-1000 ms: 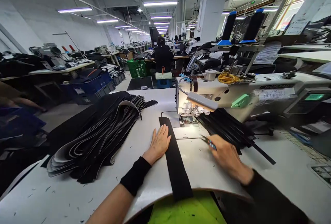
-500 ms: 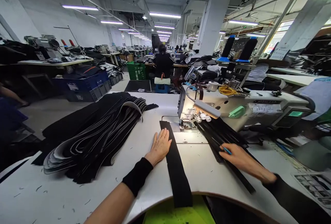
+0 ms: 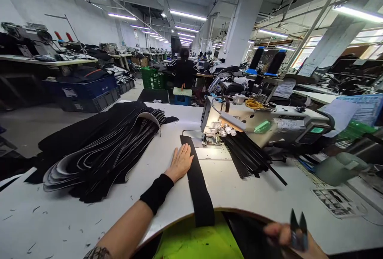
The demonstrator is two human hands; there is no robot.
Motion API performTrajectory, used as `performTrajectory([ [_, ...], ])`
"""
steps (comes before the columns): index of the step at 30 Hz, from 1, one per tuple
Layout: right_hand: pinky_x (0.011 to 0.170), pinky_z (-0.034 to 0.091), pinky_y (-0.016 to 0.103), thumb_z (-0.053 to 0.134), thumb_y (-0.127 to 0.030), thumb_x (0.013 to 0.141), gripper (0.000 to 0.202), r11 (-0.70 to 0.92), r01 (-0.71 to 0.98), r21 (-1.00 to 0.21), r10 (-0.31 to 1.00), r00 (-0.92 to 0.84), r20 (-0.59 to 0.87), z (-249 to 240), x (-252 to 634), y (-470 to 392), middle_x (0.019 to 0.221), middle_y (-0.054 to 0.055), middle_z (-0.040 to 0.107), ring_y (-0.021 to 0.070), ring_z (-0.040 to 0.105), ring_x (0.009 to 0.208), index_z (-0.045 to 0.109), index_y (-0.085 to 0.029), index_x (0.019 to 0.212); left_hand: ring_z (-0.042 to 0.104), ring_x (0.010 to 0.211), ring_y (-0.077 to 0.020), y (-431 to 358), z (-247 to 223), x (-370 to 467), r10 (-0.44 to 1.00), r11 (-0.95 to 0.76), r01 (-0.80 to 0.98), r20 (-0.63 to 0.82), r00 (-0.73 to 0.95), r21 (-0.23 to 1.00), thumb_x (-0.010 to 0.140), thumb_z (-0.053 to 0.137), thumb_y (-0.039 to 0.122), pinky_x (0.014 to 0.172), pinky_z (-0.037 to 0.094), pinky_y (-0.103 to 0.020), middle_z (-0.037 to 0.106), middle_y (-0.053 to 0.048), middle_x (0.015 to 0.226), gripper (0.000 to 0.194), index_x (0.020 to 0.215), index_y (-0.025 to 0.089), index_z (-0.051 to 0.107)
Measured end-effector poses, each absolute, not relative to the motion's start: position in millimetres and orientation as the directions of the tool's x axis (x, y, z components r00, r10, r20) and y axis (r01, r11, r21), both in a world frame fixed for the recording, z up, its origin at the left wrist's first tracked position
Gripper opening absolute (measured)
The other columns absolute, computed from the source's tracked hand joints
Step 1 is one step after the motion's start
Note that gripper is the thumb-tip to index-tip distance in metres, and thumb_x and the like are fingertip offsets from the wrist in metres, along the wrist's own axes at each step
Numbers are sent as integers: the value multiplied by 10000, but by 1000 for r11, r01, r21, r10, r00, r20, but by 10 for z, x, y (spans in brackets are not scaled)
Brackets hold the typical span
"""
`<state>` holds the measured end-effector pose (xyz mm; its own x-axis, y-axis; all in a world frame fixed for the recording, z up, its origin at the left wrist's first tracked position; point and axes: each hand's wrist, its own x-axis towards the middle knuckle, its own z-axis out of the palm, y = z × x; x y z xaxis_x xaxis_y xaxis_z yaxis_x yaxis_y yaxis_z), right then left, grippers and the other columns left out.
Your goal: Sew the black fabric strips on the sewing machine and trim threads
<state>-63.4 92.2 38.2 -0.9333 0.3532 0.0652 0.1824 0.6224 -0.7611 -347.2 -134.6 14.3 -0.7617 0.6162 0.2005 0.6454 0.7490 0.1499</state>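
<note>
My left hand (image 3: 180,162) lies flat on a long black fabric strip (image 3: 198,183), fingers spread toward its upper end. The strip hangs over the table's curved front edge onto bright green material (image 3: 197,241). At the lower right my right hand (image 3: 290,237), blurred, holds a small pair of snips (image 3: 298,229) with the blades pointing up. The lit sewing machine head (image 3: 214,131) stands just right of the strip. A bundle of narrow black strips (image 3: 247,153) rests beside the machine's needle area.
A large pile of black fabric pieces (image 3: 104,147) covers the left of the white table (image 3: 167,219). Thread snippets are scattered there. A grey-green container (image 3: 341,167) stands at the right. Beyond the table a person (image 3: 184,71) sits near a green crate (image 3: 152,78).
My right hand has moved from the narrow black strips down toward the table's front edge, and the snips now show in it. The view has shifted slightly; my left hand still rests on the strip.
</note>
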Motion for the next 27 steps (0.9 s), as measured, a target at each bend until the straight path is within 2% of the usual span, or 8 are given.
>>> performTrajectory([
  [1, 608, 542, 329, 565, -527, 765, 379, 563, 136, -815, 308, -950, 54, 444, -836, 840, 853, 131, 680, 210, 656, 724, 520, -202, 576, 319, 1301, -256, -1351, 151, -3466, 619, 748, 646, 191, -762, 151, 907, 305, 231, 1067, 256, -472, 362, -174, 1389, 443, 1311, 65, 378],
  [3, 712, 536, 377, 525, -393, 794, 279, 527, 5, -850, 162, -982, 95, 548, -1320, 650, 986, 160, 663, 251, 649, 864, 532, -184, 610, 306, 1307, -254, -1360, 163, -3458, 625, 746, 645, 163, -764, 163, 909, 309, 232, 1070, 250, -471, 347, -173, 1397, 445, 1314, 60, 371],
  [7, 822, 488, 379, 489, -207, 686, 115, 582, -154, -799, -15, -984, 179, 541, -2304, 382, 967, 107, 678, 225, 629, 916, 593, -176, 648, 303, 1309, -253, -1368, 165, -3462, 621, 740, 642, 164, -767, 201, 903, 332, 231, 1071, 245, -477, 349, -176, 1396, 447, 1319, 68, 363],
  [12, 798, 482, 353, 418, -124, 672, 209, 655, -317, -686, -218, -948, 231, 286, -2825, 385, 943, 76, 682, 188, 618, 881, 620, -179, 687, 297, 1311, -258, -1375, 144, -3482, 638, 722, 658, 160, -753, 215, 899, 343, 215, 1068, 241, -483, 347, -178, 1397, 436, 1318, 97, 372],
  [16, 834, 466, 379, 398, -82, 691, 336, 705, -403, -583, -319, -915, 248, 184, -2778, 475, 1045, 74, 656, 195, 576, 959, 657, -177, 884, 302, 1309, -254, -1397, 152, -3514, 657, 713, 669, 133, -742, 212, 899, 337, 218, 1070, 232, -480, 348, -166, 1401, 429, 1314, 117, 372],
  [20, 859, 469, 382, 392, -58, 672, 461, 728, -459, -509, -394, -888, 237, 165, -2723, 562, 1194, 75, 583, 200, 554, 1015, 621, -171, 1056, 295, 1311, -264, -1333, 205, -3572, 678, 697, 680, 99, -729, 229, 888, 373, 230, 1076, 213, -484, 366, -188, 1383, 399, 1263, 103, 422],
  [24, 846, 478, 378, 414, -139, 780, 348, 760, -469, -450, -415, -883, 220, 182, -2726, 600, 1231, 85, 551, 213, 546, 1016, 630, -187, 1048, 259, 1323, -283, -1157, 218, -3642, 631, 724, 629, 95, -770, 282, 870, 433, 299, 1077, 236, -453, 321, -248, 1386, 418, 1194, 36, 456],
  [27, 778, 499, 375, 454, -190, 808, 297, 806, -428, -409, -373, -904, 210, 185, -2708, 587, 1243, 113, 522, 227, 545, 986, 634, -197, 1044, 247, 1326, -293, -1074, 181, -3678, 613, 737, 607, 83, -786, 299, 859, 446, 336, 1079, 238, -455, 301, -255, 1393, 504, 1244, 15, 400],
])
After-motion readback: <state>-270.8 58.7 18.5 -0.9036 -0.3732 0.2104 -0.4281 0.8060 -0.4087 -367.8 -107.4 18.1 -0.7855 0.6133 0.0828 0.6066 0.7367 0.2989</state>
